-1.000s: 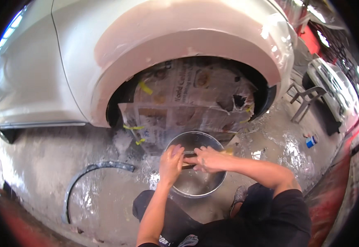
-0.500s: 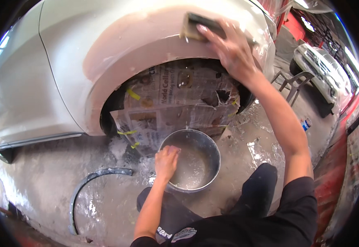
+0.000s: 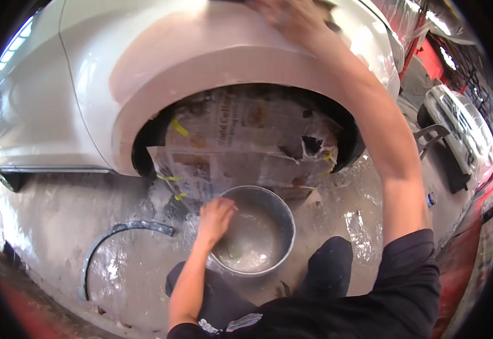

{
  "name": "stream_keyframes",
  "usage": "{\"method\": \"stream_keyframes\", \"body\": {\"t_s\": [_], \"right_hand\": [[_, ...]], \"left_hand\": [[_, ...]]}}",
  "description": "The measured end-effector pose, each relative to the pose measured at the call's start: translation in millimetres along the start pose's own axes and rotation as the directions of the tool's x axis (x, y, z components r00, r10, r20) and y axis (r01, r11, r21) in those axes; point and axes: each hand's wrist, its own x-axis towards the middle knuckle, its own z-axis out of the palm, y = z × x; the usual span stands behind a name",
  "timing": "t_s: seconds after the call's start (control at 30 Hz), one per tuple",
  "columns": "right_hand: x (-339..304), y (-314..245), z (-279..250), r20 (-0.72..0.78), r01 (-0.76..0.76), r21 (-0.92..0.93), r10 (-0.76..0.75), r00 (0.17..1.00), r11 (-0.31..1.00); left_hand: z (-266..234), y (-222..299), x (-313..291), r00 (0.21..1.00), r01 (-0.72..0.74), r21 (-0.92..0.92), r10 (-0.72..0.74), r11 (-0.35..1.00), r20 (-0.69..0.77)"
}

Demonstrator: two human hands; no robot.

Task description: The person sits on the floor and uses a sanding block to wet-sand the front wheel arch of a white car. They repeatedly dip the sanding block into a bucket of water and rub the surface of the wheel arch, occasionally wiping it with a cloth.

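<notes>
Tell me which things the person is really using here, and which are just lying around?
In use:
- right hand, pressed high on the pinkish sanded car panel
- left hand, on the rim of the round grey metal basin of cloudy water
- taped newspaper covering the wheel arch

Lying about:
- curved dark trim strip on the wet floor
- grey folding chair

The right hand (image 3: 291,17) has been lifted out of the metal basin (image 3: 255,231) up onto the car's fender (image 3: 212,51); the left hand (image 3: 215,217) was left on the rim.
</notes>
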Motion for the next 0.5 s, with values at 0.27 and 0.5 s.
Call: {"method": "stream_keyframes", "body": {"t_s": [0.27,0.5], "right_hand": [[-68.9,-9.4,-26.1,-0.093,0.153,0.003,-0.152,0.984,0.988],[-86.7,-27.8,-20.8,-0.139,0.155,0.068,-0.145,0.98,0.986]], "left_hand": [[-11.0,3.4,-1.5,0.99,0.027,-0.091,-0.039,0.996,-0.135],[-16.2,3.3,-9.0,0.979,0.152,-0.272,-0.182,0.95,-0.089]]}}
